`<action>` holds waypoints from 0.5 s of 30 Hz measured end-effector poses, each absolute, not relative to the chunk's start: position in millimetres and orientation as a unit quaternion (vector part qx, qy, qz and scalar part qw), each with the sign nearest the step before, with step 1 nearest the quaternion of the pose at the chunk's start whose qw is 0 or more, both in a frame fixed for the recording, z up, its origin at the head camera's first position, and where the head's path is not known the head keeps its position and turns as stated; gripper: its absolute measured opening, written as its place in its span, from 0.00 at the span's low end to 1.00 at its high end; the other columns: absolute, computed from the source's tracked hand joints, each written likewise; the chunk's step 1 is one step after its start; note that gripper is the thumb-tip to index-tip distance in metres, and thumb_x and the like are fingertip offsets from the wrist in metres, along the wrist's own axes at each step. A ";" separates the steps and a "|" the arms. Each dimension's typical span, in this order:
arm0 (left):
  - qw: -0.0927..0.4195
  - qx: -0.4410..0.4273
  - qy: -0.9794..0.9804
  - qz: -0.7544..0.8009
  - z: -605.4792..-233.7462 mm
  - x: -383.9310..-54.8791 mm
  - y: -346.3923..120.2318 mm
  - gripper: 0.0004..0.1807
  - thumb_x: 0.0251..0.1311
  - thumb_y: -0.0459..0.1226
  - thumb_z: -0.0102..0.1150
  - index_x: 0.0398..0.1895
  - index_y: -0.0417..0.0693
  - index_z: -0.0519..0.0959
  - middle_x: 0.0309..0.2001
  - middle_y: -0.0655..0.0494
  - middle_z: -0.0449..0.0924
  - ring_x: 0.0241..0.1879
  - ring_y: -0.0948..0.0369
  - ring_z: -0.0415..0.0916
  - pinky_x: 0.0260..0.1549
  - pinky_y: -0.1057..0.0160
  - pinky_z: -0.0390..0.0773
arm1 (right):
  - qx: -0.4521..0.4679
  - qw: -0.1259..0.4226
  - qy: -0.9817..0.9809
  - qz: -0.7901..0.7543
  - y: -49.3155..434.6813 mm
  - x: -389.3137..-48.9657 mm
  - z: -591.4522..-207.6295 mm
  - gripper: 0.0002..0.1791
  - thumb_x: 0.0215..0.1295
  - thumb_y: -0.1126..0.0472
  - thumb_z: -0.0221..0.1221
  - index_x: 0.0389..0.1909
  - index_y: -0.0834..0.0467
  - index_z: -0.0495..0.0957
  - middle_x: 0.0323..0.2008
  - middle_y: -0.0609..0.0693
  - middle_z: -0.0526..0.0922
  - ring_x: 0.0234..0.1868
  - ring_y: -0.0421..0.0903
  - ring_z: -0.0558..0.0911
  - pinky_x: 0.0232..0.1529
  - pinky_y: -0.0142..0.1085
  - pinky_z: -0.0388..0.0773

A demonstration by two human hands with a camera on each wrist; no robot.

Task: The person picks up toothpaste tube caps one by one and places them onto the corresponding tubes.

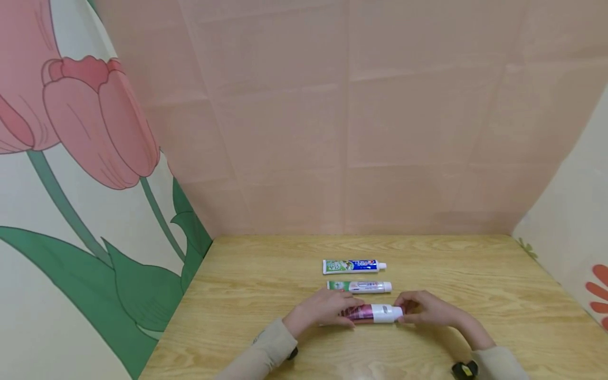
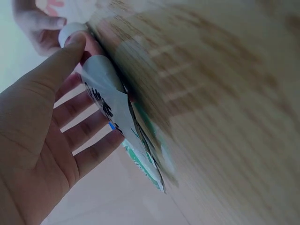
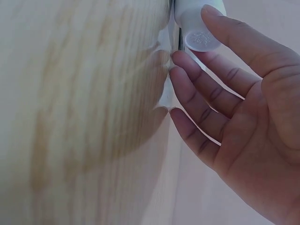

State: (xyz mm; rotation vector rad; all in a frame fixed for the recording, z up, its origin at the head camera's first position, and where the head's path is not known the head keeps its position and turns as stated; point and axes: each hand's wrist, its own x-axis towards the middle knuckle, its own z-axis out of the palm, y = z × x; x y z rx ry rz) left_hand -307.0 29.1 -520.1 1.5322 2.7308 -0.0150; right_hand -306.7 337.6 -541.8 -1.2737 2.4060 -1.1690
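Note:
A maroon-and-white toothpaste tube (image 1: 361,313) lies nearest the person, its white cap pointing right. The left hand (image 1: 326,309) holds its left part, thumb on the near side and fingers across the far side. At the other end, the right hand (image 1: 429,309) pinches the cap; the right wrist view shows the thumb against the white cap (image 3: 202,37) and the index finger on its opposite side. Just beyond lies a green-and-white toothpaste tube (image 1: 366,286), partly behind the left hand. Farther back is a green-and-blue toothpaste tube (image 1: 349,266). All three lie roughly parallel, caps to the right.
The tubes are on a wood-grain table (image 1: 256,269). A pink sheet (image 1: 342,132) hangs behind its back edge. Walls with painted flowers (image 1: 104,116) flank the table. Dark wrist devices (image 1: 464,369) show near the sleeves.

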 end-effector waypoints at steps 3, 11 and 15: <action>0.013 0.488 0.873 -0.002 -520.8 -306.6 28.3 0.35 0.56 0.62 0.49 0.67 0.63 0.62 0.59 0.66 0.70 0.56 0.69 0.69 0.52 0.71 0.71 | -0.417 0.091 0.818 -0.386 337.3 -304.6 -541.0 0.12 0.59 0.57 0.62 0.42 0.56 0.76 0.33 0.47 0.81 0.33 0.36 0.78 0.33 0.31 0.79; -0.006 0.499 0.867 0.011 -521.4 -306.0 23.8 0.34 0.58 0.61 0.48 0.67 0.61 0.62 0.59 0.64 0.71 0.57 0.68 0.68 0.55 0.70 0.70 | -0.434 0.014 0.826 -0.360 333.6 -302.7 -535.8 0.11 0.58 0.59 0.63 0.40 0.57 0.77 0.33 0.45 0.81 0.33 0.37 0.79 0.34 0.35 0.80; -0.026 0.498 0.867 0.009 -520.2 -305.4 21.6 0.33 0.59 0.62 0.45 0.66 0.62 0.62 0.61 0.64 0.69 0.59 0.67 0.66 0.59 0.65 0.67 | -0.429 -0.043 0.834 -0.343 331.6 -303.6 -533.0 0.11 0.59 0.59 0.62 0.41 0.58 0.77 0.36 0.46 0.81 0.35 0.40 0.78 0.35 0.35 0.79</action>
